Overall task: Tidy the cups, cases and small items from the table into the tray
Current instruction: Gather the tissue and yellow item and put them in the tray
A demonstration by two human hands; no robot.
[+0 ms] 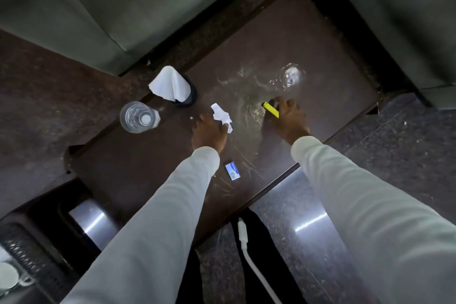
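On the dark brown table (138, 168), my left hand (208, 134) is closed on a crumpled white paper (222, 115) near the middle. Further right, my right hand (287, 119) grips a slim yellow lighter-like stick (271, 109) at the table surface. A small blue and white box (232, 171) lies flat between my forearms. A clear glass (137, 117) stands at the left. Behind it is a dark cup (188, 96) with a white tissue (170, 84) sticking out. A second clear glass (291, 76) stands at the far right. A dark perforated tray (34, 264) sits at the bottom left.
Grey-green sofa cushions (103, 7) border the table at the back and the right. A white cable (249, 254) hangs down at the bottom centre over the polished stone floor (370, 155). White cups (7, 276) lie in the tray.
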